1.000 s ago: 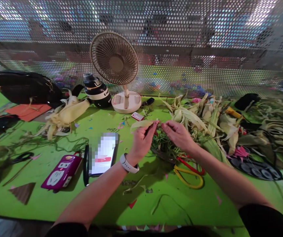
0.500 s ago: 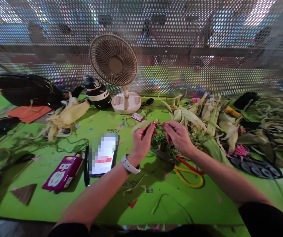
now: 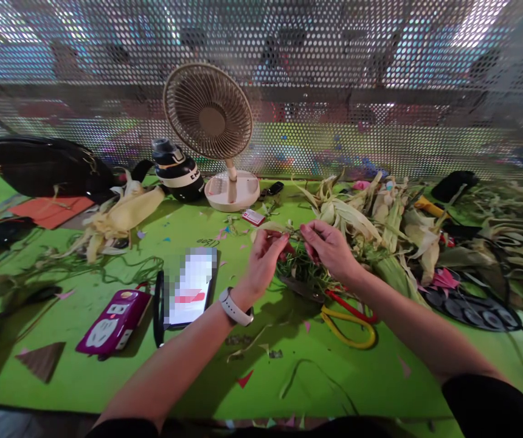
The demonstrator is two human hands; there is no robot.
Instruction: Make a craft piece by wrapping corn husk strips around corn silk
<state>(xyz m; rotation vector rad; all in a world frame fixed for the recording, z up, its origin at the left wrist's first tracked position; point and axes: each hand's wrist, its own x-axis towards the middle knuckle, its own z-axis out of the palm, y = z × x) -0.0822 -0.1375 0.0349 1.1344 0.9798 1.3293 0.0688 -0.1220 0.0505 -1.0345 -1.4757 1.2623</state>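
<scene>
My left hand (image 3: 265,261), with a pale watch band (image 3: 235,307) on its wrist, is closed, thumb and fingertips pinched on a small strip of pale green corn husk (image 3: 270,226). Facing it, my right hand (image 3: 329,246) pinches the other end of that strip. Exactly how the fingertips meet it is too small to make out. Just below both hands lies a tangle of thin green strands (image 3: 301,267). Scissors with one red and one yellow handle (image 3: 350,333) rest beside this tangle, their blades partly covered.
A heap of dry corn husks (image 3: 357,219) lies to the right, with more husks (image 3: 124,216) at left. A fan (image 3: 232,193) and black bottle (image 3: 179,176) stand behind. A lit phone (image 3: 193,289), a purple power strip (image 3: 114,322) and a dark oval tray (image 3: 474,309) lie on the green table.
My left hand has shifted slightly and its fingers have rolled, showing more of the green strip between the hands. My right hand stays nearly in place.
</scene>
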